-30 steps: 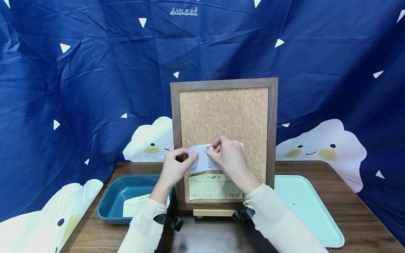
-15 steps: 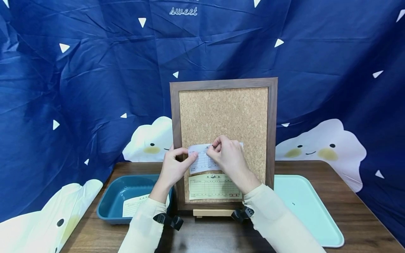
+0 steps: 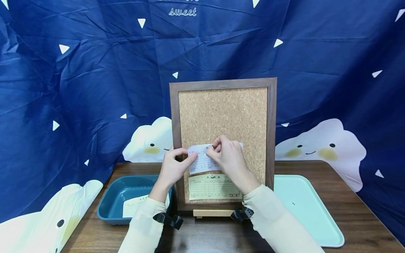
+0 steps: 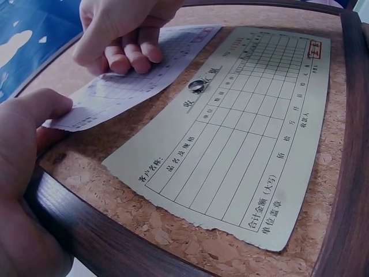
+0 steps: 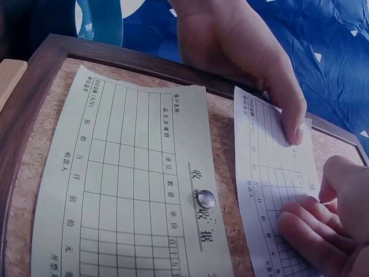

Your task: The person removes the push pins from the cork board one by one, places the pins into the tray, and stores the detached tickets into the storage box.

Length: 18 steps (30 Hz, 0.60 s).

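A white receipt slip (image 3: 200,165) lies against the corkboard (image 3: 224,116), its left edge curving off the cork. At that edge my left hand (image 3: 175,168) pinches it, thumb in front and fingers partly hidden behind. At the slip's top middle, my right hand (image 3: 232,160) brings thumb and curled fingers together on a small thing; the fingertips hide it and I cannot tell its kind. In the right wrist view, this pinch (image 5: 326,199) sits over the slip's heading. Just below, a pale green receipt slip (image 4: 225,156) is fixed by a silver thumbtack (image 4: 196,86) through its heading.
The brown-framed board leans on a wooden stand (image 3: 210,213). To its left is a blue bin (image 3: 109,219) with a receipt slip (image 3: 130,207) inside. On the right, a mint tray (image 3: 311,214) bears a tiny dark thing (image 3: 293,203). Behind hangs a blue curtain (image 3: 95,88).
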### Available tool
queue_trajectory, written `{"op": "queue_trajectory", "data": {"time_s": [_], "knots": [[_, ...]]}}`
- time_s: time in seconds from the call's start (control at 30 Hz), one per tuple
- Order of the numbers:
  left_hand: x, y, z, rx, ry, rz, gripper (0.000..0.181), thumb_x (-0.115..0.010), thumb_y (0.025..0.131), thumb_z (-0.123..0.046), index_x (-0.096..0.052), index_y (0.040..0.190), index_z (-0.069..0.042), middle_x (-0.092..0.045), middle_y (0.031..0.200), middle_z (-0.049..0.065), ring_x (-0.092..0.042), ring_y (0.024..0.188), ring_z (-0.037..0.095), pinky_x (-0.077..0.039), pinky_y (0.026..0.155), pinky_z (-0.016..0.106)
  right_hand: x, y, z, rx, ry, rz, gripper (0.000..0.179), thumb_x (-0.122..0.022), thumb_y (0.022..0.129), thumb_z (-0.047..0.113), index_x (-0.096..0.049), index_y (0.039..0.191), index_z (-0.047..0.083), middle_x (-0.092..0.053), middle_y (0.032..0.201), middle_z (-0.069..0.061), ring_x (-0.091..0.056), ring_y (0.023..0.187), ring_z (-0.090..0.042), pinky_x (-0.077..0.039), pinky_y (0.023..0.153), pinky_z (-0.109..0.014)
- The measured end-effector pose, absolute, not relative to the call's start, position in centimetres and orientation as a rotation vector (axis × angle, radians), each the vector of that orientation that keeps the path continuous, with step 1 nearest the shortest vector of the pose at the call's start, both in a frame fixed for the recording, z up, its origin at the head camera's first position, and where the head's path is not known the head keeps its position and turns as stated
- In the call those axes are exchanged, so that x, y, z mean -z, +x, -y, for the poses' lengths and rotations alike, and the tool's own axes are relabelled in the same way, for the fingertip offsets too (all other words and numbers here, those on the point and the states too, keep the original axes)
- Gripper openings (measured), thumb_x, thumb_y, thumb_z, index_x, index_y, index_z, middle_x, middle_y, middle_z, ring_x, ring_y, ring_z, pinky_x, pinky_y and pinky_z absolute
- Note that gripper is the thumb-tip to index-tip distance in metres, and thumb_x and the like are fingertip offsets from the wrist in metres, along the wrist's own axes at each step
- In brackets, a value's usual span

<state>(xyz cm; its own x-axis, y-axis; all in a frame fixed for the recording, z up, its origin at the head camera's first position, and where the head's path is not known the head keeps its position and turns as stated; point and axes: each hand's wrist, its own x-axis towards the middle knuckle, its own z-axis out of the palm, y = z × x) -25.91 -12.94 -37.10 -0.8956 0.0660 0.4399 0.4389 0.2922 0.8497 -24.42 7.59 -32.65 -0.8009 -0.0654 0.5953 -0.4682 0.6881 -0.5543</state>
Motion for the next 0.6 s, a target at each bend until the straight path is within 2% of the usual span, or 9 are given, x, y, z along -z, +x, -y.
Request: {"op": "queue_trajectory", "data": {"time_s": [0.13,0.23,0.43,0.6], "knots": [[37.20,-26.17,13.02,1.637,-0.465,2.246,0.016,-0.083,0.095,-0.023,-0.083,0.097,-0.007,-0.080,0.098,0.014,-0.058,0.124,0.033,-0.036,0.121,0.057,32.71,-24.47,-7.64,-0.976,0.408,2.350,0.009,-0.075,0.086,0.010,-0.069,0.090,0.004,-0.073,0.070,-0.005,-0.067,0.059,-0.015,-0.059,0.060,-0.034],[37.20,-26.18,13.03,1.637,-0.471,2.246,0.015,-0.083,0.095,-0.022,-0.083,0.097,-0.007,-0.080,0.096,0.013,-0.059,0.123,0.034,-0.030,0.126,0.061,32.75,-24.44,-7.70,-0.994,0.403,2.353,0.010,-0.075,0.086,0.010,-0.069,0.090,0.004,-0.074,0.072,-0.005,-0.067,0.060,-0.015,-0.058,0.061,-0.032],[37.17,-26.05,12.99,1.632,-0.462,2.242,0.015,-0.084,0.095,-0.022,-0.083,0.096,-0.007,-0.080,0.094,0.013,-0.061,0.114,0.030,-0.034,0.122,0.057,32.76,-24.22,-7.89,-1.071,0.401,2.358,0.013,-0.077,0.085,0.009,-0.068,0.092,0.004,-0.074,0.076,-0.007,-0.067,0.063,-0.015,-0.056,0.060,-0.025],[37.23,-26.05,12.99,1.625,-0.461,2.242,0.016,-0.084,0.095,-0.024,-0.082,0.094,-0.008,-0.079,0.093,0.011,-0.056,0.112,0.026,-0.042,0.106,0.045,32.79,-24.18,-8.10,-1.084,0.394,2.362,0.012,-0.076,0.085,0.010,-0.068,0.091,0.005,-0.075,0.076,-0.007,-0.067,0.061,-0.013,-0.056,0.061,-0.025]]}}
